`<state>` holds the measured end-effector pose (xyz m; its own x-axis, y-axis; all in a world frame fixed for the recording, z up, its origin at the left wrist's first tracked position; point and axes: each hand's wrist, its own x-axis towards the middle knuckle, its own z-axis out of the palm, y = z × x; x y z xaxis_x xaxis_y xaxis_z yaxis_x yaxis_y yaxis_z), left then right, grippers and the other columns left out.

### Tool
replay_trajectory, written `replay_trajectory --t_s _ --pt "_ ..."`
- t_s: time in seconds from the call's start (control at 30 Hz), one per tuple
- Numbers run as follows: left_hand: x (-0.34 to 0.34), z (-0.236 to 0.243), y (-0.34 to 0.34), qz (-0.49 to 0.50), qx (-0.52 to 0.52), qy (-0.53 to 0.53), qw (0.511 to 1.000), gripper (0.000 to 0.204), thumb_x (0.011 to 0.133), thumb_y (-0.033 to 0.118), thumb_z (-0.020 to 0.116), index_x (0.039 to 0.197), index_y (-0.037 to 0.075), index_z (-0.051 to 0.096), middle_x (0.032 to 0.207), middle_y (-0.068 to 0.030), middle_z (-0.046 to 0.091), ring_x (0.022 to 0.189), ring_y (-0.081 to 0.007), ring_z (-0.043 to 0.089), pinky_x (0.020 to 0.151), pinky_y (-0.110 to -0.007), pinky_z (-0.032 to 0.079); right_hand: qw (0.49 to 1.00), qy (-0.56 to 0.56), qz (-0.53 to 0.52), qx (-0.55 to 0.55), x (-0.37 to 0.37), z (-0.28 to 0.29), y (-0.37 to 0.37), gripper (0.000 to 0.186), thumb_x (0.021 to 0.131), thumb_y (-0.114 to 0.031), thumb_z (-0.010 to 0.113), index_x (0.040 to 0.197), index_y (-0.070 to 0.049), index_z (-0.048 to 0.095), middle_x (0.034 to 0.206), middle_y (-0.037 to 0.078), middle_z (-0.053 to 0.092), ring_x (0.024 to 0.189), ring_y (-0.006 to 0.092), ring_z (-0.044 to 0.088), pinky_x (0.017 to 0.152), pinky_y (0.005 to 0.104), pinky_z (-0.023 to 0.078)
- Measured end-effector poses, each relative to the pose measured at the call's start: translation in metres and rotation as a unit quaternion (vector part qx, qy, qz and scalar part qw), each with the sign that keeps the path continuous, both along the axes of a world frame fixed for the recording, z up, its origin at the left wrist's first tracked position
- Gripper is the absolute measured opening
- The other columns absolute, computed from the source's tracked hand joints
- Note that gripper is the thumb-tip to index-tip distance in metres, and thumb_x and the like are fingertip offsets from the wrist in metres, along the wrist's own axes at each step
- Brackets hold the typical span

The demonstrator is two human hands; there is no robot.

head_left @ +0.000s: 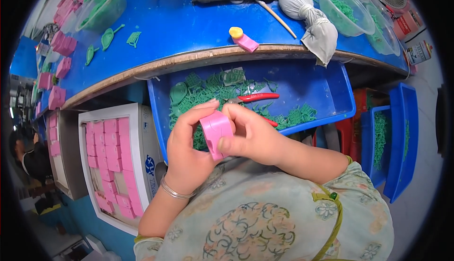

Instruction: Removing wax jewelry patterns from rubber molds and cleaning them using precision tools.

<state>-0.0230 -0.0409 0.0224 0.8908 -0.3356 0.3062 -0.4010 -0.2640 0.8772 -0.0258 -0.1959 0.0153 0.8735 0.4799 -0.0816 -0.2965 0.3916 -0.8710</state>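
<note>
Above the near edge of a blue tray [343, 91], my two hands hold a small pink rubber mould [216, 129] with a thin cut line on its face. My left hand [187, 140] wraps it from the left, a silver bangle on the wrist. On its other side, my right hand [250, 136] grips with the thumb pressed on the lower part and bent fingers against the top. Beneath them, many green lattice-like wax pieces [203, 88] lie heaped in the tray. Red-handled pliers [257, 96] rest on the heap, partly hidden by my right hand.
On the blue bench [175, 32] are a tied cloth bag [312, 17], a wooden-handled tool [279, 19], a pink piece with yellow top [245, 41], and bowls of green pieces [344, 10]. A white box [118, 178] of pink moulds stands left; blue trays [399, 143] stand right.
</note>
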Motion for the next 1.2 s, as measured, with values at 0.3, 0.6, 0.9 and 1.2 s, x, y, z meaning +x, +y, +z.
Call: replay_trajectory --t_s 0.3,0.6,0.9,1.2 --pt "0.009 0.001 0.007 -0.018 -0.139 0.125 0.982 0.078 0.050 0.030 0.086 0.106 0.003 0.038 0.114 -0.0194 0.056 0.100 -0.0232 0.058 0.081 -0.033 0.049 0.995 0.022 -0.055 0.076 0.008 0.007 0.000 0.028 0.089 -0.028 0.055 0.081 -0.003 0.049 0.082 0.007 0.057 0.072 0.0091 0.052 0.060 0.0237 0.044" --pt "0.006 0.000 0.001 -0.047 -0.169 0.096 0.980 0.079 0.047 0.025 0.088 0.105 0.005 0.038 0.119 -0.0216 0.052 0.109 -0.0282 0.053 0.090 -0.038 0.045 0.989 0.093 0.011 0.113 0.005 0.017 0.006 0.034 0.092 -0.029 0.047 0.108 0.000 0.049 0.088 0.007 0.057 0.070 0.0100 0.053 0.065 0.0244 0.044" --pt "0.020 0.008 0.012 0.006 -0.466 0.277 0.840 0.079 0.070 0.054 0.065 0.122 0.001 0.038 0.120 -0.0195 0.051 0.115 -0.0355 0.048 0.101 -0.047 0.034 0.987 0.099 0.070 0.105 0.003 0.005 0.002 0.034 0.093 -0.027 0.045 0.115 -0.001 0.048 0.097 0.009 0.060 0.086 0.0172 0.060 0.074 0.0306 0.049" --pt "0.021 -0.014 0.019 -0.087 -0.644 0.435 0.624 0.059 0.079 0.056 0.057 0.092 -0.001 0.049 0.076 -0.0050 0.044 0.057 -0.0112 0.036 0.052 -0.023 0.033 0.879 -0.274 0.129 -0.368 -0.001 0.020 0.002 0.030 0.081 -0.028 0.063 0.069 -0.002 0.055 0.060 0.010 0.051 0.055 0.0252 0.052 0.051 0.0356 0.039"
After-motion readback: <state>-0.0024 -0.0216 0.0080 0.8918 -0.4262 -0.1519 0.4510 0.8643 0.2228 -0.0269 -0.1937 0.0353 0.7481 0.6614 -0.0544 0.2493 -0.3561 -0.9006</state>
